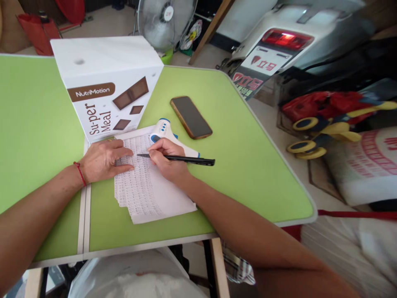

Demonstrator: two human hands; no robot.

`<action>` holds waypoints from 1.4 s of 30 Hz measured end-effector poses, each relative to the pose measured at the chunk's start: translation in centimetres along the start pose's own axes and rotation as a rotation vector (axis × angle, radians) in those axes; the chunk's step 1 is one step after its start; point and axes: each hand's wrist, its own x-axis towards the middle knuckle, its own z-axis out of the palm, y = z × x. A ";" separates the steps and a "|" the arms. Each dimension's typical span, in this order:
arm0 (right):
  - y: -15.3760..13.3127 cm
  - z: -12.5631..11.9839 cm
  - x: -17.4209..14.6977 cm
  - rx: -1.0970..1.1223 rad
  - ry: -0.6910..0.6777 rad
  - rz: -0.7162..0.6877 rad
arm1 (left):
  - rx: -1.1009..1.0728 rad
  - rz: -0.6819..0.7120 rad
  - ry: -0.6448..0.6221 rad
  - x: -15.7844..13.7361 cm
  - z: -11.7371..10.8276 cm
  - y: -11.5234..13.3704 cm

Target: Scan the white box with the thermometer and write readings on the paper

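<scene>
Several sheets of paper [141,190] covered with rows of small handwriting lie on the green table. Across their left edge rests my left hand [105,159], palm down with thumb and fingers apart, a red string around its wrist. My right hand [167,159] pinches a black pen [192,159], its tip pointing left at the writing, close to my left fingertips. Whether the tip touches the paper I cannot tell. Just beyond my right hand lies a white and blue handheld device [163,128], shaped like an infrared thermometer and partly covered by the hand.
A white NutriMotion box [108,82] stands behind the papers. A phone [191,117] in a brown case lies to the right on the green table [248,178]. Past the table are a fan [167,20], a scooter [285,45] and a white sack [369,165].
</scene>
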 end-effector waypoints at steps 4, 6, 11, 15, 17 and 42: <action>-0.2 0.0 0.0 -0.024 -0.016 0.011 | -0.002 0.011 0.010 0.0 0.0 0.0; -0.3 0.1 0.0 -0.019 -0.025 0.017 | -0.003 0.016 0.012 0.0 -0.1 0.0; -0.4 0.1 0.0 -0.038 -0.031 0.019 | 0.002 0.004 -0.001 0.0 -0.2 0.0; -0.4 0.1 0.0 -0.045 -0.042 0.011 | 0.001 0.000 -0.006 0.0 -0.2 0.0; -0.4 0.1 0.0 -0.048 -0.038 0.005 | -0.002 0.003 -0.005 0.0 -0.1 0.0; -0.6 0.1 0.0 -0.052 0.013 0.042 | -0.016 0.012 0.005 -0.1 -0.2 -0.1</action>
